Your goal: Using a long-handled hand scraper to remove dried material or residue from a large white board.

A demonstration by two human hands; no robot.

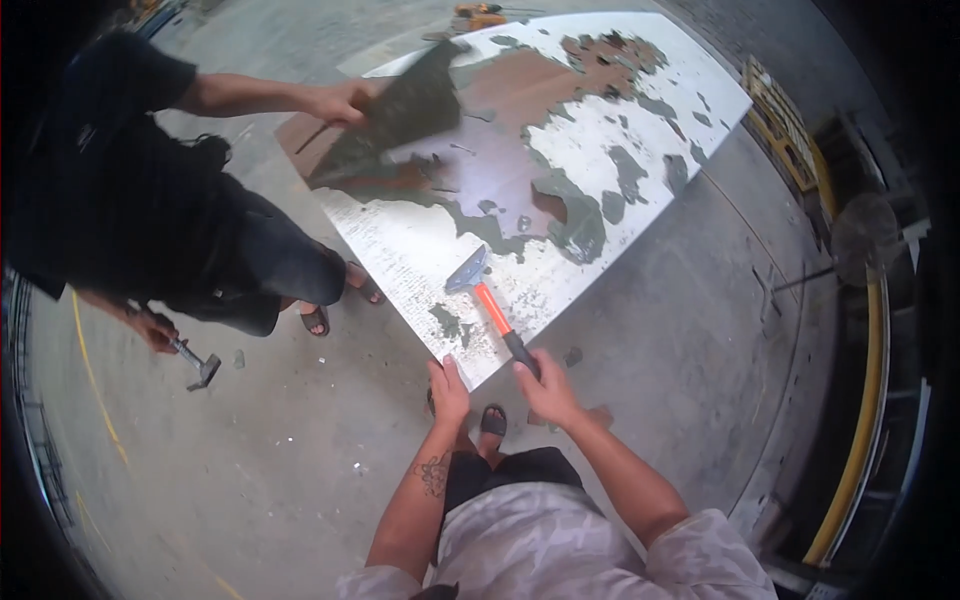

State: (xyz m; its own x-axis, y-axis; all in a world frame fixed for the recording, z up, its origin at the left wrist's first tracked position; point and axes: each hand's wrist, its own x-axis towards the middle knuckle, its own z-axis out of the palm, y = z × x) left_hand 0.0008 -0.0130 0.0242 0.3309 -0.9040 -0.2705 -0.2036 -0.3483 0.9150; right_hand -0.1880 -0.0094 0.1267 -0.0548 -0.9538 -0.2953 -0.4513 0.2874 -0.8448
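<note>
My right hand (546,388) is wrapped around the black grip of a long-handled scraper (492,308) with an orange shaft. Its wide metal blade (468,270) rests on the white board (385,225), beside grey-green patches of peeling layer. At the board's near corner, my left hand (449,388) touches the edge with its fingers stretched out. Across the left side, a co-worker's hand (345,102) lifts a large dark sheet (415,105) off the surface, blurred by motion. The co-worker's other hand (152,330) holds a hammer (198,364) low at their side.
Reddish-brown areas (515,85) and loose grey-green flakes (625,170) cover much of the board's far part. An orange power tool (478,16) lies beyond it. To the right stand a yellow frame (785,125) and a round fan-like object (865,240). Scraps lie on the concrete floor (250,460).
</note>
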